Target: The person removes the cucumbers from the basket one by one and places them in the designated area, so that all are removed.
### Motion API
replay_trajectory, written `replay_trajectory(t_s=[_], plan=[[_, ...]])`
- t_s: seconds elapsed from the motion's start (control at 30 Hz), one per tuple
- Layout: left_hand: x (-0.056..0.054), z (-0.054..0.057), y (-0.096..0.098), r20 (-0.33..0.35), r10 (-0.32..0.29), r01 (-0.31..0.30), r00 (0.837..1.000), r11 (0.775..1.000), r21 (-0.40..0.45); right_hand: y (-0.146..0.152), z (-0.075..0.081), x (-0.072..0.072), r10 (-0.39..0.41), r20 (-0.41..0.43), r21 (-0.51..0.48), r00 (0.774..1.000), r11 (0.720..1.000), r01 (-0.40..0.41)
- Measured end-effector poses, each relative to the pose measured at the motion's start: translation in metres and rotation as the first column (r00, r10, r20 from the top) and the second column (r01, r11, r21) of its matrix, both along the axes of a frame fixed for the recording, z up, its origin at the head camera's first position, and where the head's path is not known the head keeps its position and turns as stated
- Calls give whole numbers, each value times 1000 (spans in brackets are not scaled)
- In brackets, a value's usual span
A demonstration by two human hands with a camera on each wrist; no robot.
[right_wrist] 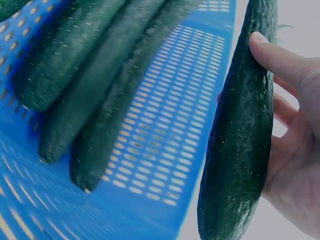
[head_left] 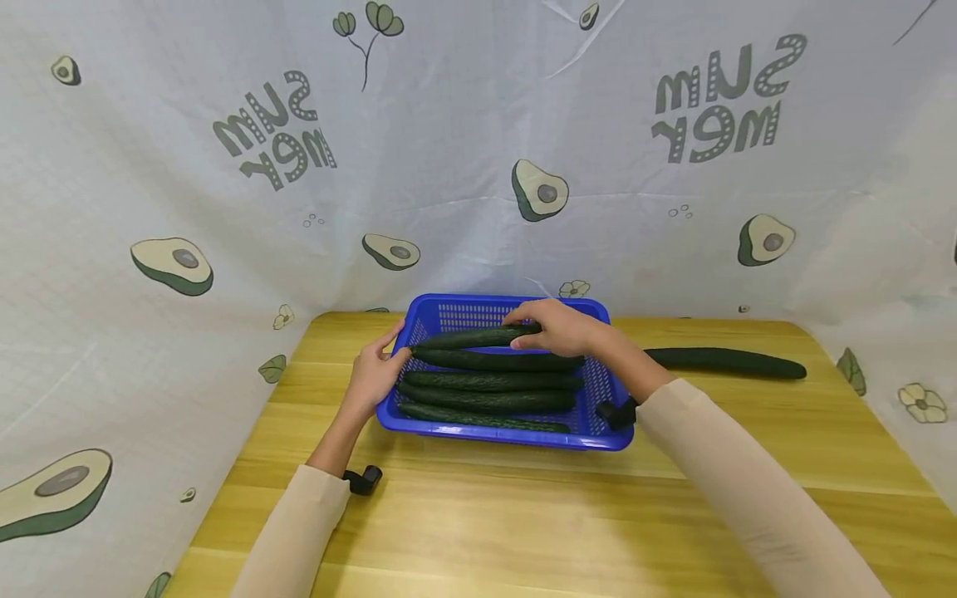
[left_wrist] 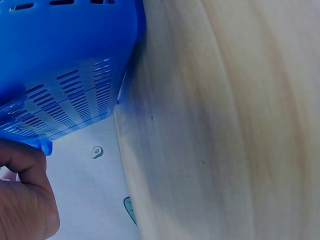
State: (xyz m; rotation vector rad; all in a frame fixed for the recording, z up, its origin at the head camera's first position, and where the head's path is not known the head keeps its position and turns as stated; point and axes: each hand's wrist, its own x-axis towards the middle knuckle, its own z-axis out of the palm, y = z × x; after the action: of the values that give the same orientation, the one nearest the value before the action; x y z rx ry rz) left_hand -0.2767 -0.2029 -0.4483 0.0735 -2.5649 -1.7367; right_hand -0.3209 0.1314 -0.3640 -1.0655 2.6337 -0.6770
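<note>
A blue plastic basket (head_left: pixel 508 438) with slotted walls stands on the table, and several dark green cucumbers (head_left: pixel 493 400) lie side by side in it. My right hand (head_left: pixel 561 327) grips another cucumber (right_wrist: pixel 240 135) at the basket's far side, thumb on the near face and fingers behind it. In the right wrist view this cucumber is lifted above the others, beside the rim. At the left end, my left hand (head_left: pixel 376 371) holds the basket's rim between thumb and fingers. The left wrist view shows only part of that hand (left_wrist: pixel 25 195), against the basket's outside.
One more cucumber (head_left: pixel 728 362) lies on the wooden table (head_left: pixel 508 523) to the right of the basket, partly behind my right forearm. A white cloth (head_left: pixel 463 149) printed with avocados hangs right behind the table. Small black wrist devices (head_left: pixel 364 480) sit at both sleeves.
</note>
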Motion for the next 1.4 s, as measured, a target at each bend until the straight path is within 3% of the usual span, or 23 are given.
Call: replay_trajectory(t_s=[0.43, 0.83, 1.03, 1.4], plan=[[1, -1, -1, 6, -15, 16, 1000, 1000, -6, 43, 27, 8, -120, -14, -75, 993, 990, 118], [-1, -1, -3, 1, -28, 28, 1000, 1000, -14, 94, 26, 18, -176, -71, -114, 982, 979, 168], [0, 2, -2, -3, -3, 3, 1000, 999, -35, 117, 25, 25, -223, -84, -119, 971, 970, 213], [1, 2, 0, 9, 0, 0, 1000, 998, -63, 149, 24, 47, -276, -87, -103, 957, 958, 267]])
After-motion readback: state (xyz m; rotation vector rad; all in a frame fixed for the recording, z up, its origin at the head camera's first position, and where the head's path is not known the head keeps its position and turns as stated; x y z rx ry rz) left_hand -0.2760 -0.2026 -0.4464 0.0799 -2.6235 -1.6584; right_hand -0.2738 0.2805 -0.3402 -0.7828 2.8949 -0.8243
